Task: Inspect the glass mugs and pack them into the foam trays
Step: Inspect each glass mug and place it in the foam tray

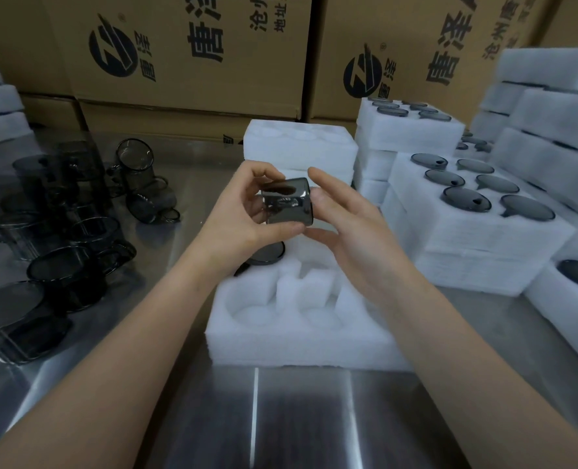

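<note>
The left hand grips a dark smoky glass mug, its fingers curled over the top and its thumb along the underside. The mug is tipped on its side in the air, above the far half of a white foam tray.

The right hand is mostly uncurled. Its index finger points up past the mug's right edge, and its thumb and a lower finger lie against the mug's right side. It does not wrap round the mug.

The foam tray lies in the middle of the steel tabletop. 2 round pockets at its near end show bare foam. Further back, 1 seated mug sits rim-up in a pocket, partly hidden under the left wrist.

A cluster of loose mugs stands and lies on the left of the tabletop. To the right is a stack of filled trays, with 6 mug rims showing in the top one. More white foam stacks rise behind it and at both edges. An unfilled foam block stands just beyond the hands. Printed cardboard cartons line the back.
</note>
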Tool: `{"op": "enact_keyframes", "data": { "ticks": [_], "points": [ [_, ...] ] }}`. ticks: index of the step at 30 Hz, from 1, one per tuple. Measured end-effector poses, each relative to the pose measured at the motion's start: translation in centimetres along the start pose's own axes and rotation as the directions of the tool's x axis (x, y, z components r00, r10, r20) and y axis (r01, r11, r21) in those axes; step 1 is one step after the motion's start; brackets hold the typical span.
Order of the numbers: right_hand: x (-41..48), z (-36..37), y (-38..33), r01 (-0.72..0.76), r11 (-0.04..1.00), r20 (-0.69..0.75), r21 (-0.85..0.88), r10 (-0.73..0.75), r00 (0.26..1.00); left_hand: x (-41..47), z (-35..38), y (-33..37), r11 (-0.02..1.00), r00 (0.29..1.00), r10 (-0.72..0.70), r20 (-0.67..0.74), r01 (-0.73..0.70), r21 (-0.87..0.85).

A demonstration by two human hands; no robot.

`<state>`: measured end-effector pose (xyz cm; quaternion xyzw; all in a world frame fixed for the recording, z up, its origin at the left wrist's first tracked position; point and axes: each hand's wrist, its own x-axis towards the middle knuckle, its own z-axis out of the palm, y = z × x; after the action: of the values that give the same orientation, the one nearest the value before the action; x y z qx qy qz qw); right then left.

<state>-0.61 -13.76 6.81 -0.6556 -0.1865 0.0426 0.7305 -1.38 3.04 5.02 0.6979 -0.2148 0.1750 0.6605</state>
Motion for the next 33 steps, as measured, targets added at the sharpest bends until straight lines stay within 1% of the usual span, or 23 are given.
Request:
{"op": "enact_keyframes", "data": {
  "ticks": [2,4,5,7,11,13,14,17,19,20,22,24,26,27,29,33],
  "points": [
    [-0.1,0.1,-0.2,0.003,0.999,0.051,0.041,-0.005,0.999,0.0,0.0,0.1,1.0,1.0,0.015,-0.009,-0.015,-0.001],
    [-0.3,0.1,-0.2,0.025,0.997,0.044,0.076,-0.029,0.999,-0.1,0.1,0.1,0.998,1.0,0.03,-0.001,-0.03,0.056],
    [-0.3,0.0,-0.1,0.052,0.997,0.022,0.059,-0.054,0.998,0.0,0.1,0.1,0.995,0.999,0.037,0.006,-0.037,0.093],
    [-0.5,0.0,0.1,0.108,0.994,-0.035,-0.034,-0.109,0.993,0.0,0.1,0.1,0.987,0.999,0.048,0.022,-0.051,0.154],
    [-0.6,0.5,0.5,0.167,0.957,-0.152,-0.235,-0.206,0.967,-0.1,0.5,0.3,0.971,0.997,0.059,0.058,-0.071,0.228],
    [-0.6,0.6,0.5,0.194,0.938,-0.187,-0.287,-0.254,0.949,-0.2,0.7,0.5,0.957,0.995,0.072,0.067,-0.087,0.276],
    [-0.6,0.6,0.5,0.207,0.936,-0.197,-0.285,-0.268,0.943,-0.3,0.7,0.7,0.947,0.994,0.083,0.075,-0.102,0.305],
    [-0.5,0.3,0.4,0.225,0.953,-0.237,-0.204,-0.271,0.933,-0.4,0.8,0.9,0.924,0.99,0.101,0.094,-0.128,0.36],
    [-0.4,0.0,0.3,0.179,0.979,-0.261,-0.101,-0.2,0.944,-0.5,0.8,0.9,0.927,0.991,0.101,0.085,-0.125,0.353],
    [-0.3,-0.1,0.2,0.152,0.988,-0.244,-0.024,-0.153,0.958,-0.5,0.8,0.9,0.931,0.992,0.105,0.073,-0.124,0.342],
    [-0.1,-0.3,0.0,0.089,0.984,-0.156,0.155,-0.064,0.986,-0.5,0.8,0.8,0.949,0.994,0.103,0.033,-0.108,0.297],
    [-0.1,-0.3,-0.2,0.014,0.953,-0.041,0.302,-0.002,0.999,-0.5,0.7,0.6,0.967,0.996,0.091,-0.008,-0.086,0.24],
    [-0.1,-0.4,-0.2,-0.03,0.933,0.057,0.357,0.01,0.998,-0.5,0.6,0.5,0.976,0.996,0.085,-0.028,-0.078,0.204],
    [-0.1,-0.4,-0.1,-0.032,0.938,0.078,0.346,0.005,0.997,-0.5,0.6,0.5,0.976,0.996,0.084,-0.031,-0.076,0.202],
    [-0.1,-0.3,0.0,-0.002,0.964,0.052,0.266,-0.013,0.999,-0.5,0.6,0.5,0.969,0.996,0.09,-0.016,-0.083,0.231],
    [-0.2,-0.2,0.4,0.062,0.998,-0.117,0.029,-0.058,0.991,-0.6,0.9,1.0,0.918,0.991,0.122,0.048,-0.131,0.375]
  ]
}}
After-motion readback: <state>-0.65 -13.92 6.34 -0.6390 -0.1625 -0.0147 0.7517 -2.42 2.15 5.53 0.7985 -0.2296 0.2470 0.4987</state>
